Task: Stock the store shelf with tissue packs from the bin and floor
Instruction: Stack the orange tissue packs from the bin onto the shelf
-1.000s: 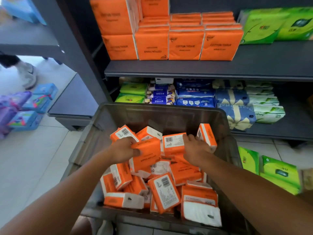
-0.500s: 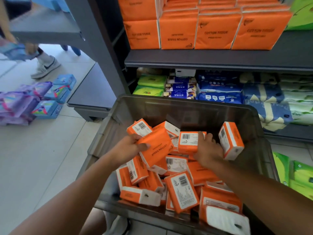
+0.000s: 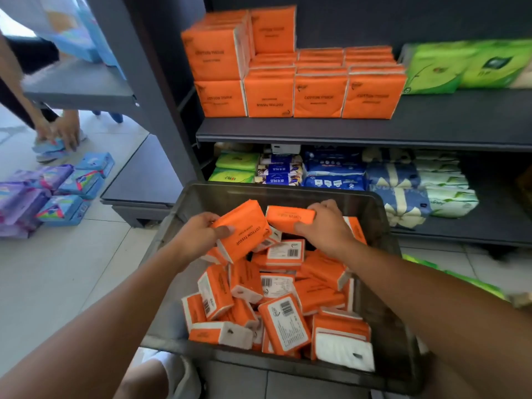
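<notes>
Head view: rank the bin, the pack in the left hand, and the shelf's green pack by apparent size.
1. Bin, far the largest.
2 and 3. Pack in left hand and green pack: unsure; the held pack sits nearer the camera.

Grey bin (image 3: 374, 214) in front of shelf (image 3: 374, 131), full of jumbled orange tissue packs (image 3: 283, 323). Two packs (image 3: 244, 234) (image 3: 289, 216) held above the pile, tilted. Upper shelf: orange packs upright in rows (image 3: 319, 93), stacked higher at left.
</notes>
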